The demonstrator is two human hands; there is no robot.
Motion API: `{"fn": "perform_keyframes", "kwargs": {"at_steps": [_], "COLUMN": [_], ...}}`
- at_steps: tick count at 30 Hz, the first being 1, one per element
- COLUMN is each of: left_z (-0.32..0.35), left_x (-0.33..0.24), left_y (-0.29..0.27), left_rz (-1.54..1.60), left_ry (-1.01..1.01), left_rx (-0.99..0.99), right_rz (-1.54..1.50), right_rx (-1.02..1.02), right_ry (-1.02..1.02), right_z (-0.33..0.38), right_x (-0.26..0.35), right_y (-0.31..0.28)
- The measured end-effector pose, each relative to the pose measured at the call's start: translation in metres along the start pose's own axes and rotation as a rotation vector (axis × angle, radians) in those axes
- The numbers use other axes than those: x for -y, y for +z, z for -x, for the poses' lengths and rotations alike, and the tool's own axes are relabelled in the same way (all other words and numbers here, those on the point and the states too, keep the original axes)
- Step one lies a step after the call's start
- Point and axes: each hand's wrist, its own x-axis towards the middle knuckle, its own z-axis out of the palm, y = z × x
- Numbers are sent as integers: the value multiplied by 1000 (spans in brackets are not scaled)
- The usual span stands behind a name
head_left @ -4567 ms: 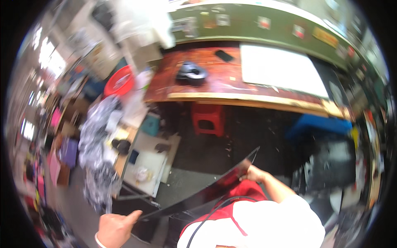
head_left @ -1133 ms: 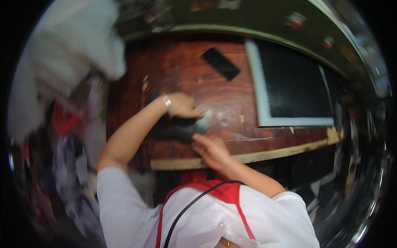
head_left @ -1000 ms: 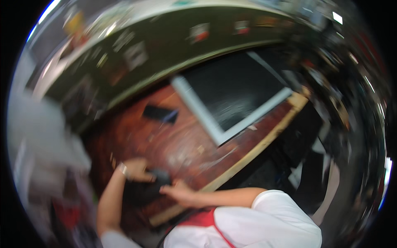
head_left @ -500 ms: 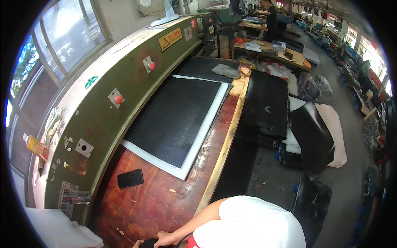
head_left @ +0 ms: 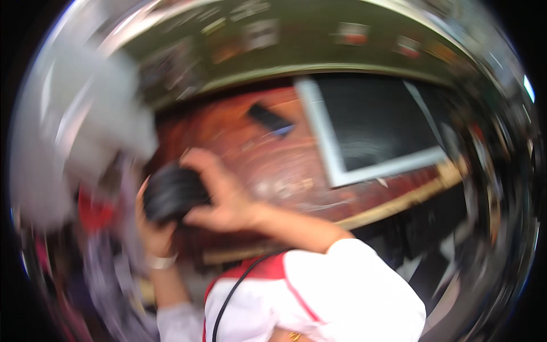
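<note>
Between both my hands is a rounded stack of black pieces (head_left: 175, 192), with ridges across its side; blur hides what the pieces are. My left hand (head_left: 156, 232), a pale band at its wrist, closes round its left and lower side. My right hand (head_left: 222, 191) grips it from the right, with thumb and fingers spread round it. The stack is by the left end of the reddish-brown worktable (head_left: 228, 139); whether it touches the table I cannot tell. A dark phone (head_left: 268, 117) lies on the table beyond my right hand.
A black sheet (head_left: 376, 119) lies over a white sheet (head_left: 393, 166) to the right. The green machine beam (head_left: 307, 48) runs along the far side. Pale, blurred material (head_left: 102, 108) stands at the left. A wooden strip (head_left: 399, 202) edges the table's near side.
The view has swung to the left and is now blurred. My hands and the black stack, before at the lower edge, now show fully at left of centre. Both hands still hold it.
</note>
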Motion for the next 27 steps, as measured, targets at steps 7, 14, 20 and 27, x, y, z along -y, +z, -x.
{"fn": "perform_keyframes", "kwargs": {"at_steps": [7, 14, 20, 27], "left_z": [38, 56, 24, 9], "left_x": [70, 96, 109, 114], "left_y": [57, 64, 63, 33], "left_rz": [-275, -284, -315, -254], "left_ry": [-48, 78, 168, 53], "left_rx": [-162, -257, -290, -425], "right_rz": [-31, -153, -102, 98], "right_rx": [146, 253, 366, 480], "right_ry": [284, 320, 357, 371], "right_z": [59, 70, 51, 35], "right_x": [-44, -65, -80, -126], "right_y": [6, -8, 5, 51]}}
